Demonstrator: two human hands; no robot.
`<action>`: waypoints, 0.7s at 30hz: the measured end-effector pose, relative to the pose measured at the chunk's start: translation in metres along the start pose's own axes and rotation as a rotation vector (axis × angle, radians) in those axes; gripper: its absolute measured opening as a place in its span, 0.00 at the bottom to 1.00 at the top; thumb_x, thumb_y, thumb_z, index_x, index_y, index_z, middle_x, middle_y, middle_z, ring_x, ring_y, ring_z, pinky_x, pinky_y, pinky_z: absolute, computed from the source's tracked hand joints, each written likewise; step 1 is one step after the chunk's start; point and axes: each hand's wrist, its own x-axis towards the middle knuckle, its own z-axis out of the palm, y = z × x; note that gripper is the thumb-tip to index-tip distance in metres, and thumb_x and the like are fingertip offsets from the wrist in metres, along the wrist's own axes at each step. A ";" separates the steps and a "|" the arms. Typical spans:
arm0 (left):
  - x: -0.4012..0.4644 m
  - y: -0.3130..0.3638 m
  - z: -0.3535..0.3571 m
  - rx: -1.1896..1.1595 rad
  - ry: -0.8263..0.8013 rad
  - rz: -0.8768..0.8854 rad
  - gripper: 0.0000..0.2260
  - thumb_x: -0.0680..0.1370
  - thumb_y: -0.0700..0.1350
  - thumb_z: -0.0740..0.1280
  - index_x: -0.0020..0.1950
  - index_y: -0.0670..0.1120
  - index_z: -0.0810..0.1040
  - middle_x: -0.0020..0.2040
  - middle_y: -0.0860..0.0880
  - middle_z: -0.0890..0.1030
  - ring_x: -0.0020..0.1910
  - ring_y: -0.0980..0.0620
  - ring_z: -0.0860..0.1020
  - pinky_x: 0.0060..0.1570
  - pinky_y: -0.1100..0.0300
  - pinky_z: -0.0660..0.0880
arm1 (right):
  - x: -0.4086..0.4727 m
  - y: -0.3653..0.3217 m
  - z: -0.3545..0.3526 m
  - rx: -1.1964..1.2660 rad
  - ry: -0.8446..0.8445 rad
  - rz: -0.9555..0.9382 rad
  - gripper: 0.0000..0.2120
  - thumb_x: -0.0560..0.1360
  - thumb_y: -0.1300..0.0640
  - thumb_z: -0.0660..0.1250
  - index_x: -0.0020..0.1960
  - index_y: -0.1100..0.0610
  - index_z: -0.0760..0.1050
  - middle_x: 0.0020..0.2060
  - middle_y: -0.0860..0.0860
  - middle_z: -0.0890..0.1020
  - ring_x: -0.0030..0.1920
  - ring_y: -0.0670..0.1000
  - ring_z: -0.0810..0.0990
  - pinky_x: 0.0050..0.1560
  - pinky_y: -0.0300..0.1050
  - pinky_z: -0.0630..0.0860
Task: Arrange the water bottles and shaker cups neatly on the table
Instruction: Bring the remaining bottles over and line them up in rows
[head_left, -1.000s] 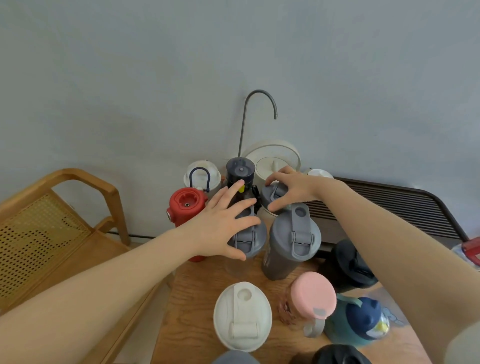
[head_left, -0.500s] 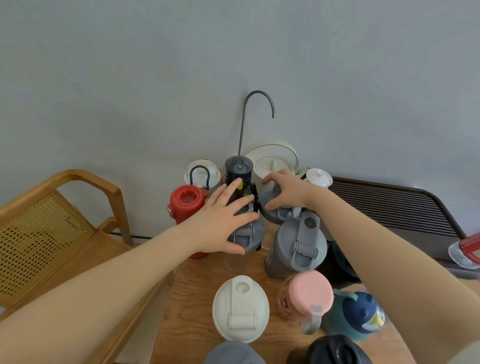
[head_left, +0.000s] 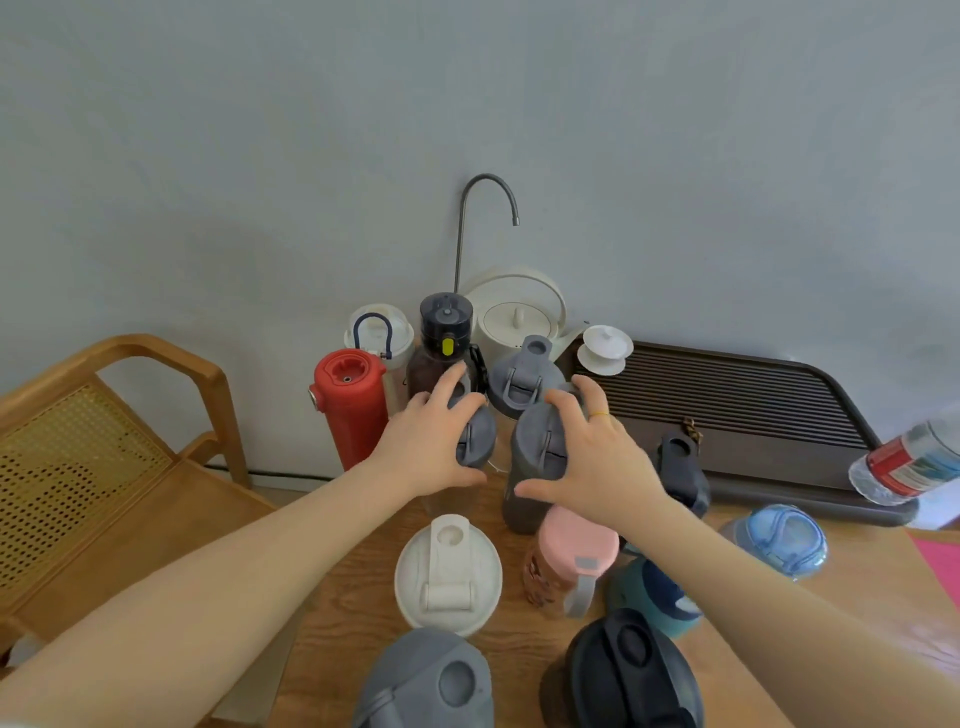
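Shaker cups stand crowded on the wooden bench. The left hand cups the lid of a clear shaker; the right hand grips the dark grey shaker just beside it.

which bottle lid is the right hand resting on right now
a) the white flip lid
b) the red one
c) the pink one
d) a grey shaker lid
d: the right hand is spread over the lid of the dark grey shaker cup, while the pink-lidded bottle, the red bottle and the white-lidded cup stand untouched.
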 end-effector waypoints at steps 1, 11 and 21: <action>0.000 0.001 0.000 0.010 0.006 -0.007 0.37 0.65 0.58 0.72 0.69 0.52 0.59 0.76 0.48 0.46 0.65 0.39 0.65 0.56 0.46 0.73 | 0.001 -0.001 0.003 0.007 0.032 0.013 0.40 0.64 0.41 0.73 0.69 0.49 0.57 0.74 0.55 0.49 0.67 0.64 0.65 0.59 0.57 0.73; -0.024 -0.007 -0.003 0.048 -0.031 -0.032 0.38 0.69 0.54 0.70 0.73 0.53 0.52 0.77 0.48 0.42 0.70 0.40 0.59 0.62 0.49 0.69 | 0.002 -0.014 0.013 0.047 -0.013 -0.072 0.36 0.65 0.46 0.74 0.66 0.50 0.59 0.73 0.58 0.51 0.69 0.66 0.60 0.61 0.58 0.70; -0.109 0.011 -0.013 -0.362 0.148 0.283 0.14 0.74 0.55 0.59 0.52 0.48 0.75 0.47 0.52 0.75 0.47 0.57 0.73 0.47 0.60 0.73 | -0.054 -0.012 -0.029 0.185 -0.001 -0.495 0.14 0.74 0.52 0.65 0.58 0.56 0.74 0.54 0.51 0.77 0.53 0.50 0.75 0.56 0.42 0.71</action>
